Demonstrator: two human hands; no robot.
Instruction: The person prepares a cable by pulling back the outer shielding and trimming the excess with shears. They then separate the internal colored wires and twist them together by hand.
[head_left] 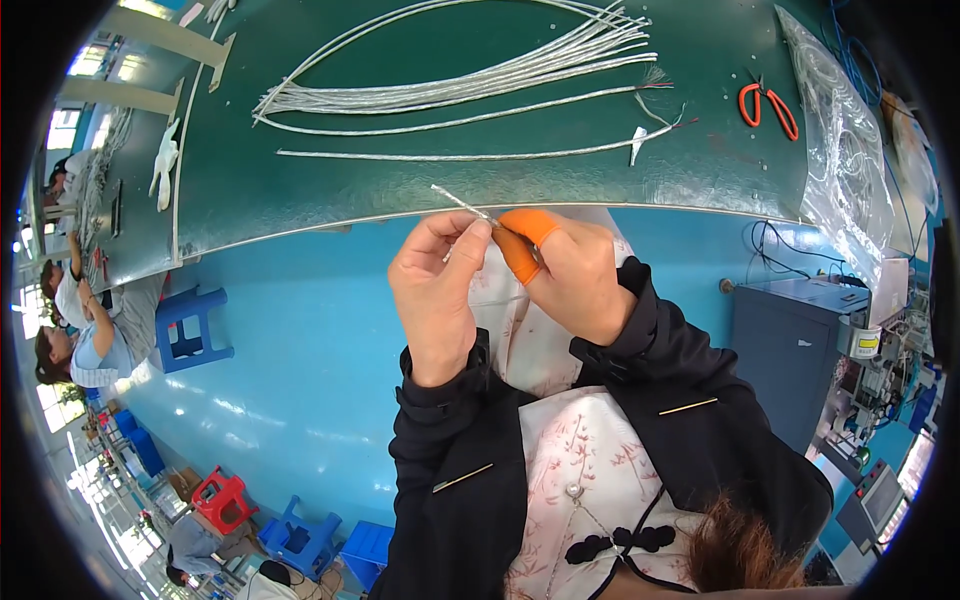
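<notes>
One thin silvery cable piece (459, 202) is pinched at the centre of the view, just in front of the near edge of the green surface (720, 60). Its tip points up and to the left; its lower part is hidden where I pinch it, so I cannot tell its full length. My left grip (437, 285) is narrow, thumb and forefinger on the cable, wrist nearly upright, the other fingers curled and partly hidden. My right grip (580, 265) slants in from the lower right, also pinching the cable, wearing two orange finger covers (530, 224); its palm is out of sight. On the surface lie one bundle of pale cables (420, 97), overlapping too closely to count; one separate cable (420, 158) nearest me, with one white tag (637, 146) toward its right end; one pair of orange-handled cutters (768, 105); and one clear plastic bag (840, 120), its inside obscured by glare.
</notes>
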